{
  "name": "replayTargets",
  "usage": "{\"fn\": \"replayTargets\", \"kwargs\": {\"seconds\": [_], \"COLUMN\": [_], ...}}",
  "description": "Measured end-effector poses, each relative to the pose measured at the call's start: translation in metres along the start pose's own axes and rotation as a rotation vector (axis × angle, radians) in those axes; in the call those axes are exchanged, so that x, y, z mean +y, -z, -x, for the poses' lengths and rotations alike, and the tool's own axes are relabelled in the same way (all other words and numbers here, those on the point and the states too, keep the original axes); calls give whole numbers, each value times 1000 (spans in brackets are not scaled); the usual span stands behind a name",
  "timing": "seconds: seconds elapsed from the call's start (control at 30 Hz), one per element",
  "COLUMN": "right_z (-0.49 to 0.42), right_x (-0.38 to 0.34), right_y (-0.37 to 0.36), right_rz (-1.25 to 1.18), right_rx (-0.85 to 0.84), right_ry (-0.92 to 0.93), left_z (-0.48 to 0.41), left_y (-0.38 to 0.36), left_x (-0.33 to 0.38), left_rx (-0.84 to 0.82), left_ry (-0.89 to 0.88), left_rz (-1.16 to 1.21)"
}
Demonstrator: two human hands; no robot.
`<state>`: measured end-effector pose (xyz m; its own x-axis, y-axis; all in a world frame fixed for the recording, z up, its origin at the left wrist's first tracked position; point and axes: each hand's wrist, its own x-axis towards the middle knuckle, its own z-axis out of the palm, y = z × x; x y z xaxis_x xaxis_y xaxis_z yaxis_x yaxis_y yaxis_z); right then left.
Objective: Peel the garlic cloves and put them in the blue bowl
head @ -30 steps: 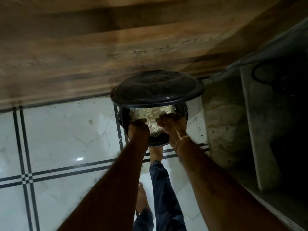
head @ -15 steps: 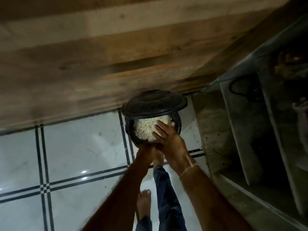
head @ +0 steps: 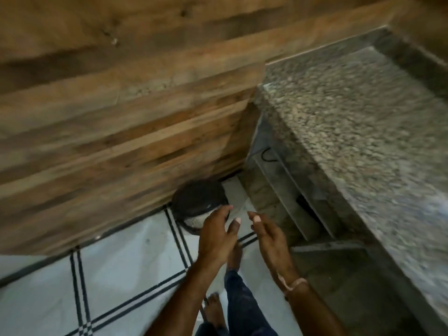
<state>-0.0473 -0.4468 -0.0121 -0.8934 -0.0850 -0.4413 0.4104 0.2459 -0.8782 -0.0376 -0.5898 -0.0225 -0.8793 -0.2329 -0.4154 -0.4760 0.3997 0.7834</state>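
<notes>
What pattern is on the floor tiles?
The floor is pale whitish tile crossed by paired black lines, clearest at lower left of the head view.

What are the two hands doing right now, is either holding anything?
Left hand: open, fingers loosely spread, holds nothing.
Right hand: open, fingers nearly straight, holds nothing.

— What's in that black bin (head: 197, 200)?
— A pale heap (head: 196, 220) at the mouth, too blurred to name, and the left hand (head: 215, 236) covers part of it. Can't tell if it touches the rim.
— And under the stone counter (head: 363, 117)?
— Dim shelves (head: 291, 190). There's a black loop (head: 268, 157) in there, cord or not, I can't say. The counter runs off the right edge, and both forearms (head: 184, 294) off the bottom.
</notes>
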Motion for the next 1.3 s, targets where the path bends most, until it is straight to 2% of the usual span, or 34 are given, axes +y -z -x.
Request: {"fn": "replayTargets", "kwargs": {"seconds": [0.23,0.47,0.67,0.93,1.17,1.3], "right_z": [96,155,196,213,198,181], "right_x": [-3,42,98,152,198,200], "right_y": [115,224,332,451,524,549], "right_rz": [145,129,78,92,429,613], "right_rx": [252,528,684,741,848,793], "right_ry": [196,240,165,50,-90,-251], "left_z": [76,124,176,200,194,192], "left_y": [-59,-159,-276,-395,-468,-508], "left_x": [75,140,190,227,240,237], "left_rx": [-142,-272,-419,-513,-599,-698], "left_ry": [-320,-545,-613,-624,-726,-853], "left_rz": [-125,-233,-250,-344,-484,-583]}}
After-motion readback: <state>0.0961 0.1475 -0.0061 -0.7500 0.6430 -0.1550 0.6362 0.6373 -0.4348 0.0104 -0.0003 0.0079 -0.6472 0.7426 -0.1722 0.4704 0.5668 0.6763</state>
